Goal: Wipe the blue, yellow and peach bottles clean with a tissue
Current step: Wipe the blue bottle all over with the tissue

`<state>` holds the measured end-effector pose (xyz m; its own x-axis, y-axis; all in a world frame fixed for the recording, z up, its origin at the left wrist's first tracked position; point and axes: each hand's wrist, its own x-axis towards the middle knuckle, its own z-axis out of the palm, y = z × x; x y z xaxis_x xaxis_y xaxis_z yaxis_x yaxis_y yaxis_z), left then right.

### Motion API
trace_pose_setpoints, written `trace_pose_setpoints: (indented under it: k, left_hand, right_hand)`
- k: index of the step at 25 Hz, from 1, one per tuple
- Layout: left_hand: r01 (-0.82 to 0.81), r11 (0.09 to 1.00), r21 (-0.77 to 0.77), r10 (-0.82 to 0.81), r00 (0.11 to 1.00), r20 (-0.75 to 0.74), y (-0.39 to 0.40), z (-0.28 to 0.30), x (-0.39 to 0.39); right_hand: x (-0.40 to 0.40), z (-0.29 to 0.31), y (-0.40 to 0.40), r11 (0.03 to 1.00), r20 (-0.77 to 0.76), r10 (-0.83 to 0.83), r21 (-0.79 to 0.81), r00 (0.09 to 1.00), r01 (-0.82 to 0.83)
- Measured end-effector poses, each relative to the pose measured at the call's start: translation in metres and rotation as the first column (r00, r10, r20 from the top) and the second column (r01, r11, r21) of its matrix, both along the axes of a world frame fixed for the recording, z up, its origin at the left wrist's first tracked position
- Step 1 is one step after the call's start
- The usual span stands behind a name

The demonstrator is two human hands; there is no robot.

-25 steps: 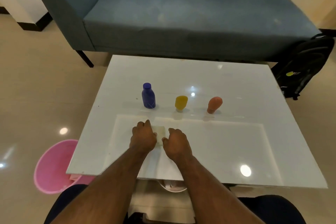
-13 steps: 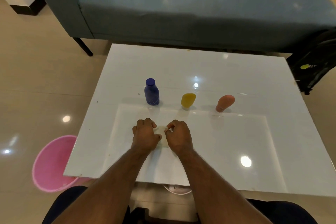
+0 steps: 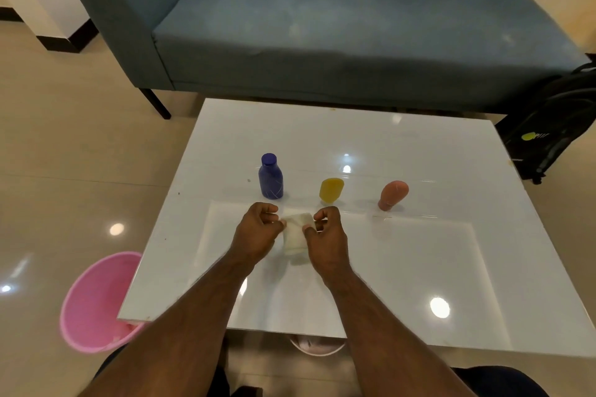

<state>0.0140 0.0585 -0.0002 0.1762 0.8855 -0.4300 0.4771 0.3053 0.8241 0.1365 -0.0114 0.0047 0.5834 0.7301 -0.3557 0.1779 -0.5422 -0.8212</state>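
Three small bottles stand in a row on the white glossy table [image 3: 419, 151]: a blue bottle [image 3: 271, 178] at the left, a yellow bottle [image 3: 330, 190] in the middle and a peach bottle [image 3: 392, 195] at the right. Just in front of the blue and yellow bottles, a folded white tissue [image 3: 295, 234] hangs between my hands. My left hand [image 3: 256, 232] pinches its left top edge and my right hand [image 3: 325, 234] pinches its right top edge. The tissue's lower end hangs down close to the table top.
A blue-grey sofa [image 3: 322, 35] stands behind the table. A pink bucket [image 3: 93, 303] sits on the floor at the table's front left corner. A black backpack [image 3: 554, 126] leans at the right. A white bowl [image 3: 317, 348] shows under the front edge.
My hands went from resting on the flat tissue to pinching its edges and lifting it off the table. The camera view shifted; the bottles stayed in place.
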Motion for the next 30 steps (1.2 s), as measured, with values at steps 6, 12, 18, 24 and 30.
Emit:
trace_pose_setpoints:
  k: [6,12,18,24,30]
  left_hand:
    - [-0.06,0.968,0.244,0.059,0.998,0.011,0.053,0.034,0.002]
    - [0.182,0.951,0.251,-0.167,0.983,-0.08,0.084,0.045,0.011]
    - [0.005,0.987,0.161,-0.038,0.978,0.207,0.069,0.07,-0.001]
    - [-0.139,0.948,-0.285,0.268,0.833,0.484,0.021,0.101,-0.011]
    - [-0.096,0.922,-0.376,0.3,0.791,0.533,-0.026,0.13,-0.014]
  right_hand:
    - [0.002,0.001,0.002,0.991,-0.016,-0.033,0.133,0.999,0.035]
    - [0.003,-0.001,0.002,0.995,-0.081,-0.019,0.094,0.997,0.026]
    - [0.007,0.037,-0.01,0.976,-0.099,0.022,0.219,0.995,0.0]
    - [-0.003,0.085,-0.045,0.952,-0.445,0.115,0.304,0.888,0.03]
    - [-0.021,0.109,-0.082,0.922,-0.511,0.179,0.385,0.84,0.037]
